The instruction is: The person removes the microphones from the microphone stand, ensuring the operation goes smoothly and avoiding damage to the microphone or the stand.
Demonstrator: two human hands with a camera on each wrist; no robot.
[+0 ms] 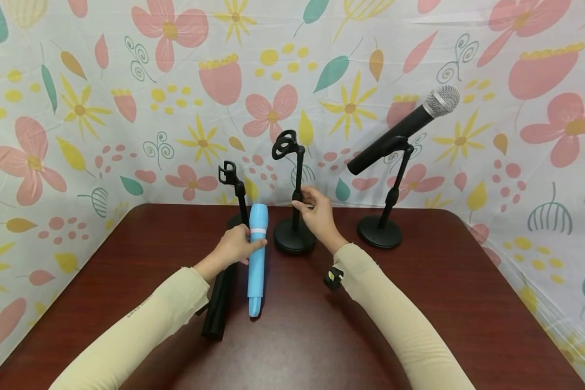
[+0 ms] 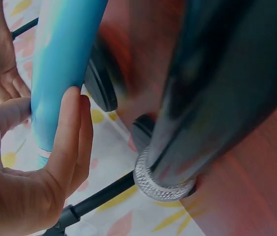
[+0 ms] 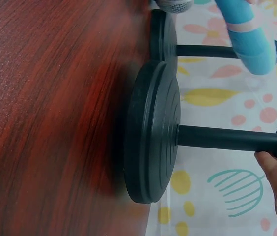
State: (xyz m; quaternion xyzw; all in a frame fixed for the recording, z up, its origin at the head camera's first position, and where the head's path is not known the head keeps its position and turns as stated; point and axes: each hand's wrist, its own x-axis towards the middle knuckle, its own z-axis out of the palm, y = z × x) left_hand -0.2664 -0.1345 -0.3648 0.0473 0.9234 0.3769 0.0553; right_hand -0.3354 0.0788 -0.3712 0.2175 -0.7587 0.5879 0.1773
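Observation:
My left hand [image 1: 247, 244] grips a light blue microphone [image 1: 257, 265] near its head; the thumb and fingers [image 2: 69, 132] pinch the blue body [image 2: 62, 59]. A black microphone [image 1: 218, 306] lies on the table just left of it, with its silver grille ring [image 2: 162, 184] close to the wrist camera. My right hand [image 1: 303, 207] holds the pole of the middle microphone stand [image 1: 297, 189], whose clip at the top is empty. The fingers [image 3: 275, 167] curl round the pole [image 3: 227, 139] above the round black base [image 3: 153, 132].
A shorter stand with an empty clip [image 1: 229, 174] rises behind the blue microphone. At the right a third stand [image 1: 380, 232] carries a black microphone with a silver head [image 1: 405, 131]. The dark wooden table [image 1: 419, 281] is backed by a flowered cloth.

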